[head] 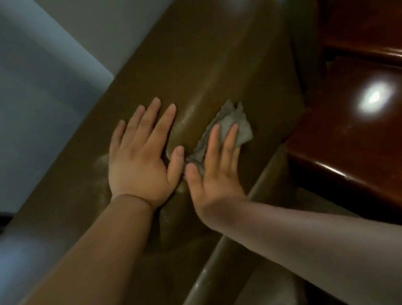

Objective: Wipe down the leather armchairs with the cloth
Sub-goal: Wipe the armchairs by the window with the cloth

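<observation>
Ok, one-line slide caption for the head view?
Right hand presses grey cloth onto brown leather armchair; left hand flat beside it.

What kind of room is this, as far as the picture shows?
Probably a sitting room or lounge, though little of it shows. A brown leather armchair stands against a plain pale wall, with polished dark wood furniture beside it.
</observation>
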Demonstrator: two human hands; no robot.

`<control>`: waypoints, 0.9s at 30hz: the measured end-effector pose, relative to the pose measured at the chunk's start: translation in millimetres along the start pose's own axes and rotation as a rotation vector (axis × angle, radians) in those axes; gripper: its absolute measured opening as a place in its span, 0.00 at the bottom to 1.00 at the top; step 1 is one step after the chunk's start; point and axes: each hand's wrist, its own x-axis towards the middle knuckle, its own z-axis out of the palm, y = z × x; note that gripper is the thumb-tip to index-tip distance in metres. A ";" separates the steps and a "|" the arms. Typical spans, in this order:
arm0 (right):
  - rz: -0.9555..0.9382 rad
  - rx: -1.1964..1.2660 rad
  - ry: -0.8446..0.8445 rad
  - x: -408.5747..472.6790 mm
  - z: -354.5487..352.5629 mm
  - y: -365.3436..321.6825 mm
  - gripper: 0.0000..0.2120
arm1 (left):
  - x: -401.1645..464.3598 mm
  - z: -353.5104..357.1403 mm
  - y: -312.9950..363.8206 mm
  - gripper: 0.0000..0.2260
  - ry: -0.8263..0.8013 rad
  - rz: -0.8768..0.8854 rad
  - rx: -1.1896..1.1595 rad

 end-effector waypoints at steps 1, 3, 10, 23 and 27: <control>-0.041 -0.039 -0.033 -5.9 3.3 2.3 0.38 | -0.6 -0.6 1.7 0.30 -0.005 -0.014 0.021; -0.014 -0.026 -0.022 18.0 -12.6 9.1 0.40 | 0.0 -1.4 3.3 0.30 -0.024 -0.036 0.071; 0.032 0.126 0.294 58.4 -33.4 4.8 0.36 | 0.7 4.2 -1.1 0.31 0.007 -0.030 0.115; 0.082 0.246 0.372 38.6 18.2 54.3 0.37 | -1.2 9.6 0.6 0.33 0.050 -0.022 0.077; -0.060 0.133 0.230 -49.7 80.1 49.5 0.39 | -0.6 9.2 0.5 0.36 0.052 -0.010 0.071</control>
